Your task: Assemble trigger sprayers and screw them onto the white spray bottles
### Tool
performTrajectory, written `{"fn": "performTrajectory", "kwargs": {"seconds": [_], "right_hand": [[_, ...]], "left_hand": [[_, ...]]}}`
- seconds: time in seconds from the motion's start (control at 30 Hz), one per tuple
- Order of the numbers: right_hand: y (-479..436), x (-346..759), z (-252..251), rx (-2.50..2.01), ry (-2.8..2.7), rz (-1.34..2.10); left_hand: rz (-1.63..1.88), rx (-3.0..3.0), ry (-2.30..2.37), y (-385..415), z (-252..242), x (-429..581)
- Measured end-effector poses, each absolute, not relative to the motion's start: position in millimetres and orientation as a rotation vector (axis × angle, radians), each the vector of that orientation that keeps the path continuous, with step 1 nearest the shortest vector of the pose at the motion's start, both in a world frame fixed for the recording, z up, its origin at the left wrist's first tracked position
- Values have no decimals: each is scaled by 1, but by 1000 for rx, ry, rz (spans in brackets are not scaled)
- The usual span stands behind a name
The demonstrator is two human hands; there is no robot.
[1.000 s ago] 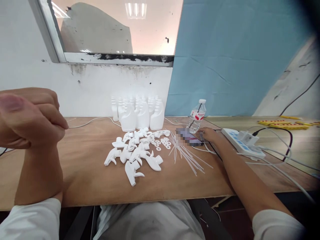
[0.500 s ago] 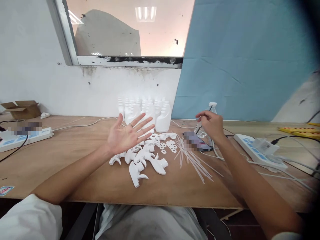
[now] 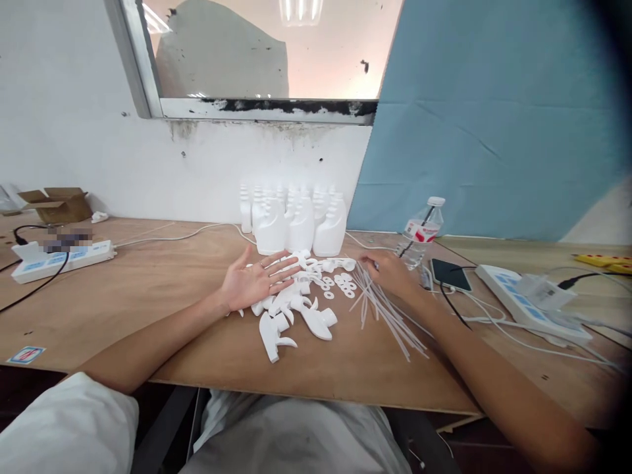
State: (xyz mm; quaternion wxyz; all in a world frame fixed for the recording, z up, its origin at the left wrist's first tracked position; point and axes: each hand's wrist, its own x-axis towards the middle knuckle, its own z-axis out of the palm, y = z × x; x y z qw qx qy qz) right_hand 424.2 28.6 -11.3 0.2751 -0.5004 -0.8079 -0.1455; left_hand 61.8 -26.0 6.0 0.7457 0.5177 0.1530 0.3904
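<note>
Head view, from a seat at a plywood table (image 3: pixel 123 296). Shows parts sorted by kind in the middle of the board: white spray bottles (image 3: pixel 291 220) upright in a tight block against the wall, a loose heap of trigger heads (image 3: pixel 296 316) in front of them, small flat washers (image 3: pixel 340 283) just right of the heap, and thin dip tubes (image 3: pixel 390 316) fanned out further right. Suggests, as a judgement, grouping for easy reach, with each kind kept separate, all of it between the two forearms, and the bottles pushed back out of the way.

Shows the left hand (image 3: pixel 254 282) palm up at the left edge of the heap, its back on or just above the nearest trigger heads. Fingers straight and spread, thumb out, nothing in the grip.

Shows the right hand (image 3: pixel 390 271) palm down over the far ends of the dip tubes, fingertips lightly curled and pointing toward the washers. Pinching a tube or merely resting there: cannot tell, underside hidden.

Marks the margins as well: a water bottle (image 3: pixel 419 230), a phone (image 3: pixel 449 273) and a power strip (image 3: pixel 528 299) with trailing cables at right. Adds a second power strip (image 3: pixel 59 257) and an open cardboard box (image 3: pixel 56 204) at far left, well apart from the parts. Judged as set aside, out of the hands' way.
</note>
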Motion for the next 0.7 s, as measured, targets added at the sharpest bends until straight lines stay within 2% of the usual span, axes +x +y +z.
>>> {"fn": "performTrajectory", "kwargs": {"seconds": [0.2, 0.4, 0.53, 0.7], "right_hand": [[23, 416, -14, -1259, -2133, -325], [10, 401, -18, -1131, -2168, -119], [1, 383, -19, -937, -2419, -3], [-6, 371, -19, -884, -2631, 70]], "left_hand": [[1033, 1097, 470, -15, 4, 54], [1264, 1124, 727, -6, -4, 53], [1116, 1619, 757, -17, 4, 50], [615, 2626, 572, -34, 20, 42]]}}
